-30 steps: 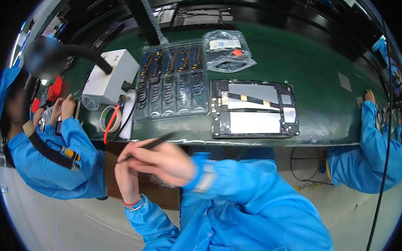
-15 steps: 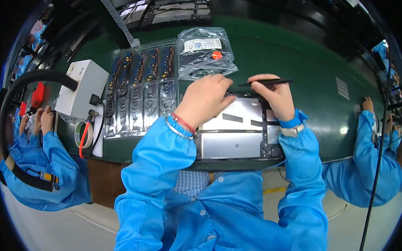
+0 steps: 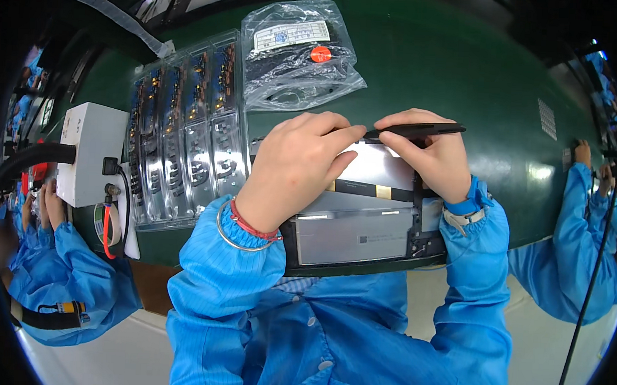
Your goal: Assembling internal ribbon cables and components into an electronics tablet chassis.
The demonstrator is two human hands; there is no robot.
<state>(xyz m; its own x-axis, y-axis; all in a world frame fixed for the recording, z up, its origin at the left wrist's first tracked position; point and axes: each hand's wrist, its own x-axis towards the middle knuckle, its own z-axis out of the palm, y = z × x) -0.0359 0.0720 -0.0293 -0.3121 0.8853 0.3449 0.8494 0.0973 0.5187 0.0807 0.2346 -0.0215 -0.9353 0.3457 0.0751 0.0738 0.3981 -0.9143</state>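
Right hand (image 3: pixel 430 155) pinched a black pen-shaped tool (image 3: pixel 429 130), long axis roughly left-right, tip pointing left toward the left hand (image 3: pixel 297 168). Left was nearer the tip, fingers bent close together; couldn't tell if they gripped anything. Opened flat device (image 3: pixel 351 241) lay below both hands, also long left-right, tool near its far edge. Green bench (image 3: pixel 431 53) underneath; clear bag (image 3: pixel 290 71) beyond, clear parts tray (image 3: pixel 187 135) left, white box (image 3: pixel 98 152) farther left.
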